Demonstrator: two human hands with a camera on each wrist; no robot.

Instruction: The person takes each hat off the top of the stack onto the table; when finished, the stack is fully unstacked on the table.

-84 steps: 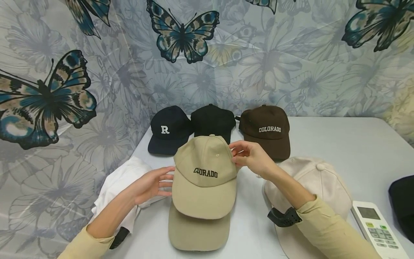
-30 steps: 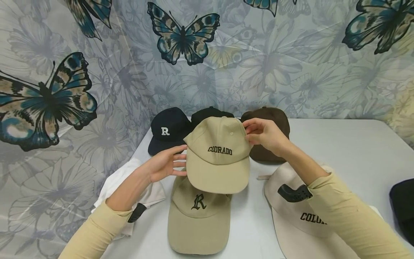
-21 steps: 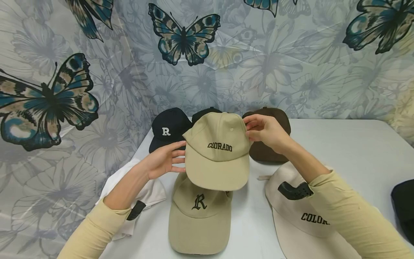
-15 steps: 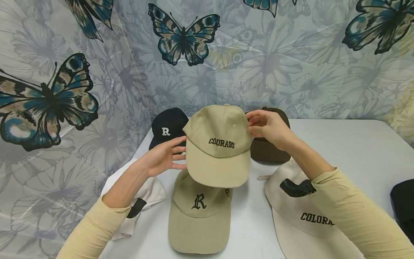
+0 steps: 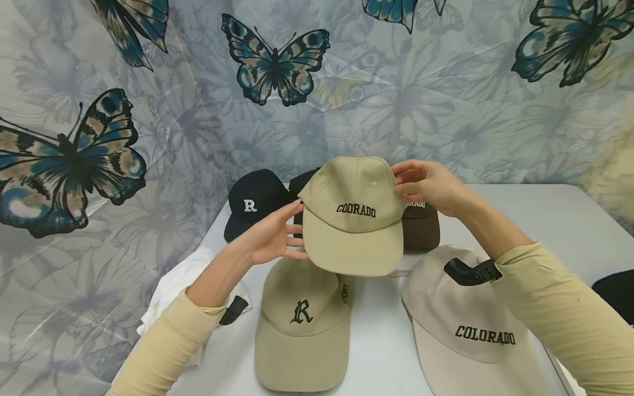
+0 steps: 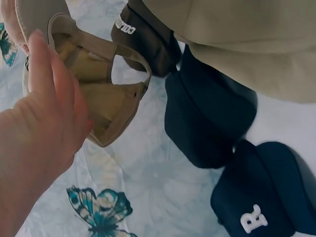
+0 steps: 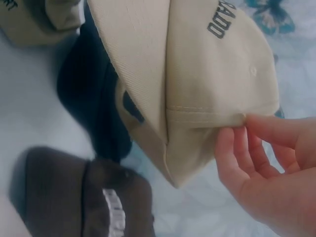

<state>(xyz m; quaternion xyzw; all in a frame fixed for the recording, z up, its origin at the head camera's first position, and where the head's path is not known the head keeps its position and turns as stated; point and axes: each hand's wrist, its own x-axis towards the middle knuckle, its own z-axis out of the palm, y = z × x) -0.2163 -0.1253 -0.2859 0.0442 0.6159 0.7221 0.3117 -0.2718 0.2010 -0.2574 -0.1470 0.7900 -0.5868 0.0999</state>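
Observation:
A beige baseball cap (image 5: 354, 217) lettered COLORADO hangs raised above the table, front toward the head camera. My right hand (image 5: 433, 187) pinches its sweatband edge between thumb and fingers, plain in the right wrist view, where the hand (image 6: 47, 116) of the left side is absent. My left hand (image 5: 269, 234) touches the cap's other side with fairly straight, spread fingers. In the left wrist view the cap's hollow inside (image 6: 94, 94) and strap show. Below lies a second beige cap (image 5: 302, 324) with a black R, its top partly covered by the raised cap.
Along the back stand a navy cap (image 5: 257, 195) with a white R, a partly hidden black cap (image 5: 299, 181) and a brown cap (image 5: 421, 228). A cream COLORADO cap (image 5: 460, 308) lies right; white caps (image 5: 173, 286) lie left. A black item (image 5: 616, 294) sits far right.
Both hands have lifted the beige COLORADO cap upward, away and to the right, uncovering the R cap beneath. The R cap and the back row have stayed in place.

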